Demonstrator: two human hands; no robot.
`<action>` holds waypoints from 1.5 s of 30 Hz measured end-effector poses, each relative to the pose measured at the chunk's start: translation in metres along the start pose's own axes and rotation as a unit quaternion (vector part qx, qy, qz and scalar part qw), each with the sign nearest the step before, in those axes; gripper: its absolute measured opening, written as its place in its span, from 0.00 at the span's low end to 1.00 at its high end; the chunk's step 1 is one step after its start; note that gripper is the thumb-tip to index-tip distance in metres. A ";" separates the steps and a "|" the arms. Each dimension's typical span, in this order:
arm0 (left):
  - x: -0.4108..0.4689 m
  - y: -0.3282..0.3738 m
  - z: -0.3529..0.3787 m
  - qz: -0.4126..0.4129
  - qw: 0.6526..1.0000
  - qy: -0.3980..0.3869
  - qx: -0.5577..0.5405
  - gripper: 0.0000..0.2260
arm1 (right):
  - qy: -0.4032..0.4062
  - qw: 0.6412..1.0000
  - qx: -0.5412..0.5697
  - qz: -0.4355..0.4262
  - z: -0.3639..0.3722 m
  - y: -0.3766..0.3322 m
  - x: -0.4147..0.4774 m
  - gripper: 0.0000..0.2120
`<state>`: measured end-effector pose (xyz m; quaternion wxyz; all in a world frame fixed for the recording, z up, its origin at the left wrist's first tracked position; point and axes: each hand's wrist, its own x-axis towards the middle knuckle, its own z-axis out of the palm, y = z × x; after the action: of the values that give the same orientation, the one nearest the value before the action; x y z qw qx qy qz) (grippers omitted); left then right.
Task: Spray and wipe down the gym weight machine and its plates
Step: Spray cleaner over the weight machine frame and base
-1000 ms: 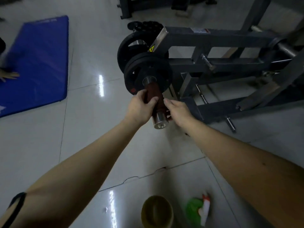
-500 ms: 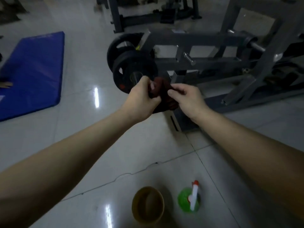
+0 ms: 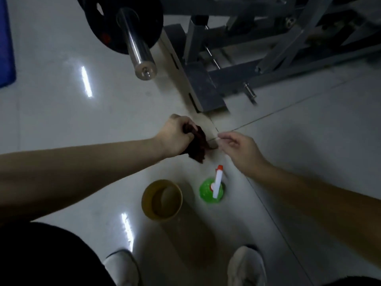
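Crumpled cloth [image 3: 199, 145] above the spray bottle [image 3: 206, 194]
The left hand [image 3: 175, 137] clutches that dark-red cloth over the round green bottle; the right hand [image 3: 239, 150] is loose and empty.

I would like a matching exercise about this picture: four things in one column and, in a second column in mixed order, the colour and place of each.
Column one
1. cloth
2. spray bottle
3. round container
4. weight plate

Column two
A. black, on the chrome bar
B. green, standing on the floor
C. dark red, gripped by the left hand
D. yellowish, on the floor beside the bottle

Pairs: 1-C, 2-B, 3-D, 4-A
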<state>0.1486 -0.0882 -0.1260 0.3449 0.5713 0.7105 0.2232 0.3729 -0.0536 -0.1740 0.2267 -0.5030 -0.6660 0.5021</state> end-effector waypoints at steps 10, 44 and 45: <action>-0.001 -0.019 0.042 0.024 0.989 -0.123 0.072 0.07 | -0.126 0.961 -0.244 -0.045 0.009 0.090 -0.065 0.52; -0.010 0.074 -0.061 0.011 0.990 0.012 -0.138 0.40 | 0.075 0.986 0.074 -0.129 -0.046 -0.197 0.077 0.13; -0.011 0.072 -0.063 0.003 0.987 0.015 -0.162 0.38 | 0.065 0.986 0.063 -0.137 -0.043 -0.206 0.081 0.12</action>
<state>0.1505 -0.0763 -0.0304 0.4217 0.5063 0.6685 0.3448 0.2852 0.0403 0.0109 0.3673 -0.4235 -0.6794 0.4734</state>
